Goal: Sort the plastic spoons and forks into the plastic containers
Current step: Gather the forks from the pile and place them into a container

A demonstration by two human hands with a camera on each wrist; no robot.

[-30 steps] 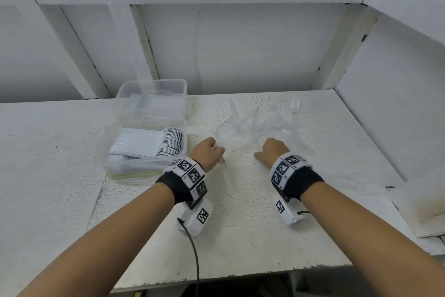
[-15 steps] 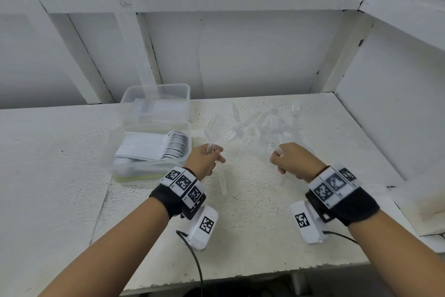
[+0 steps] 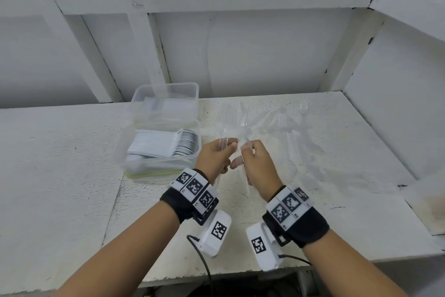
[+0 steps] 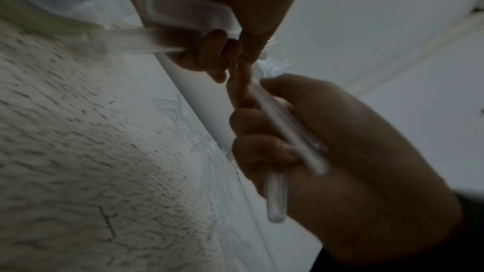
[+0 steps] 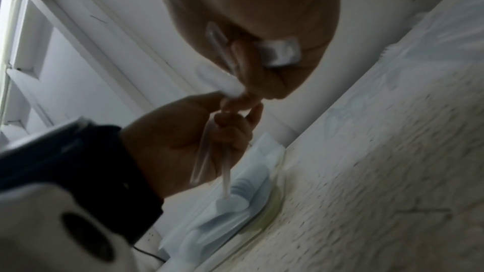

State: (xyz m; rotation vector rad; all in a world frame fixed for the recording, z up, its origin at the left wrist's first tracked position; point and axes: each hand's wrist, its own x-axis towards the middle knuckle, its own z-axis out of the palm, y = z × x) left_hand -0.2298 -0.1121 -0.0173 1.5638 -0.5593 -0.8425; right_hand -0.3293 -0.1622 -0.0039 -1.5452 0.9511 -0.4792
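Above the table my two hands meet, fingertips almost touching. My left hand grips a small bundle of clear plastic forks by the handles, tines pointing away. My right hand grips a few more clear plastic utensils. Their handles cross its palm in the left wrist view. A loose pile of clear forks lies on the table behind the hands. The near plastic container holds stacked white spoons. The far container stands behind it, its contents unclear.
The white table has a rough, cracked top and ends at a front edge below my wrists. White walls and beams close in the back and right side. A raised white ledge sits at the right edge.
My right hand has lifted utensils from the pile and swung left to meet my left hand. Both hands have risen off the table.
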